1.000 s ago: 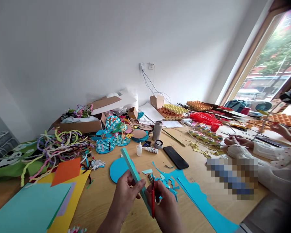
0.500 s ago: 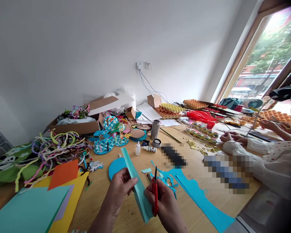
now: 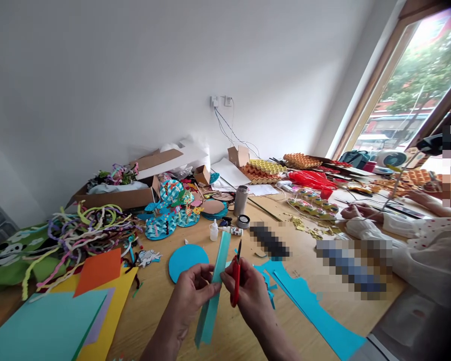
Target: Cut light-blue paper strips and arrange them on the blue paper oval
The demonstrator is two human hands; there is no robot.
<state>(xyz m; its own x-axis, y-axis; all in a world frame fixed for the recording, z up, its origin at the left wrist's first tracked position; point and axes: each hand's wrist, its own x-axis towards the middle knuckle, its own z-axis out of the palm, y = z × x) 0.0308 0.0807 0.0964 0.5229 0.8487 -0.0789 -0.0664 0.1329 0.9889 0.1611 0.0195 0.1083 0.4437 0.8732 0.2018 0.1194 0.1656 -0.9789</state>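
Note:
A folded strip of light teal paper (image 3: 211,313) stands nearly upright between my hands. My left hand (image 3: 195,288) pinches it at mid-length, thumb in front. My right hand (image 3: 248,286) holds red-handled scissors (image 3: 236,281), their dark blades pointing up, while its thumb and finger touch the strip's right edge. The blades are clear of the paper. Behind my left hand lies a blue disc (image 3: 188,258). Blue paper scraps (image 3: 268,281) and a long wavy-edged blue sheet (image 3: 315,318) rest to the right.
Coloured sheets (image 3: 41,321) and tangled pipe cleaners (image 3: 93,230) lie at left. A glue bottle (image 3: 213,231), a grey flask (image 3: 241,200) and blue crafts (image 3: 160,223) stand farther back. At right, another person's sleeve (image 3: 394,225) and hands are over the table.
The strip has swung from leaning left to leaning slightly right and looks narrower. My right hand and the scissors have moved up and a little left, nearer my left hand.

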